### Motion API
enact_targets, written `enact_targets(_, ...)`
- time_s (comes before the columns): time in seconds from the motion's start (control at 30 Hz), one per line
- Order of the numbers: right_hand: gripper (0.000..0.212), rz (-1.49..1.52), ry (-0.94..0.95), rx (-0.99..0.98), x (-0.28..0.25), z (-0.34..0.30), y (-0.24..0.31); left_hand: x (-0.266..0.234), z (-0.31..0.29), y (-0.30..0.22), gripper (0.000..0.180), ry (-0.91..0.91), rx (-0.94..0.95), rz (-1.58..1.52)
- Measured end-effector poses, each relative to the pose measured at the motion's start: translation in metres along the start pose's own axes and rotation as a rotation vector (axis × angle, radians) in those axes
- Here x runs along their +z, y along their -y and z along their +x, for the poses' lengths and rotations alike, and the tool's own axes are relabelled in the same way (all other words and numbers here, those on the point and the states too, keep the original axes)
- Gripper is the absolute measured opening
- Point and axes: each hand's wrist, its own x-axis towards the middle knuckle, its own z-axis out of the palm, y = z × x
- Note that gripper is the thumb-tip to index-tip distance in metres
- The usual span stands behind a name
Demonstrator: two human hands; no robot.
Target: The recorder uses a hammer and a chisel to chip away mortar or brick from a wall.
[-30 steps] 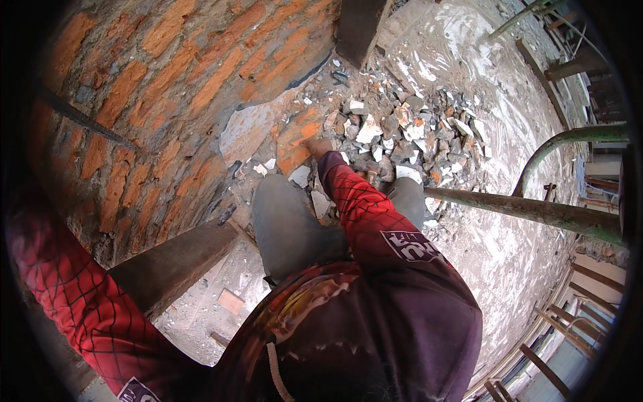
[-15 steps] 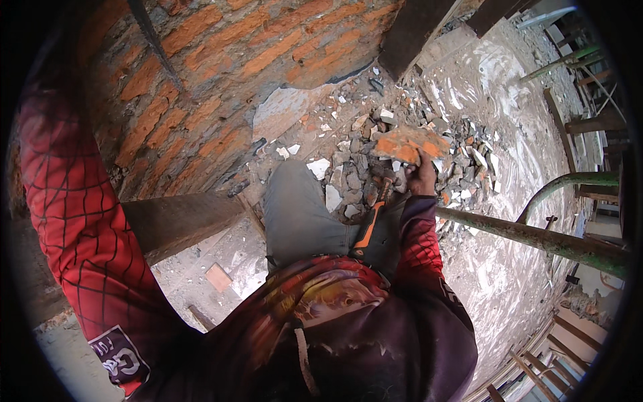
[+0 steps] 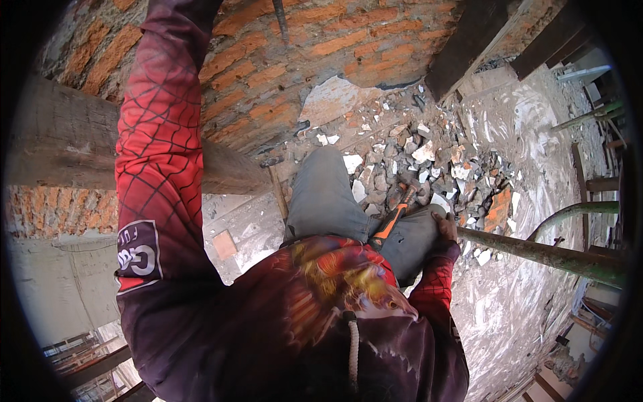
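- Apparently for balance, the right hand point(image 3: 445, 226) rests at the right knee point(image 3: 422, 222), fingers loosely parted, nothing visible in them.
- Left hand: out of view, grip untellable.
- Orange-handled tool point(image 3: 390, 224) lies between the thighs, probably for easy reach, beside rubble point(image 3: 434, 167).

We are facing a rough, exposed orange brick wall point(image 3: 244, 50), with dark wooden posts point(image 3: 465, 43) standing near its right end. A timber beam point(image 3: 63, 137) is stretching across the left, a green metal pipe point(image 3: 536, 250) is crossing on the right, and a brightly lit, white-streaked floor point(image 3: 506, 305) is spreading below.
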Motion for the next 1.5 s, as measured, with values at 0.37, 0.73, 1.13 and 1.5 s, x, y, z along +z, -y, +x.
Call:
enact_targets(0.37, 0.072, -0.405, 0.092, -0.287, 0.070, -0.107, 0.194, 0.105, -0.106, -0.022, 0.017, -0.194, -0.407, -0.396)
enact_targets(0.73, 0.025, 0.827, 0.518, 0.261, 0.110, -0.040, 0.112, 0.121, -0.154, -0.006, 0.027, -0.267, -0.381, -0.438)
enact_targets(1.13, 0.005, 1.243, 0.756, 0.110, -0.010, -0.144, 0.255, 0.130, -0.166, -0.009, 0.050, -0.385, -0.651, -0.815)
enact_targets(1.5, 0.022, 1.126, -0.316, -1.634, -0.203, -0.306, 0.434, 0.145, -0.162, -0.053, 0.033, 0.114, -0.468, -0.502)
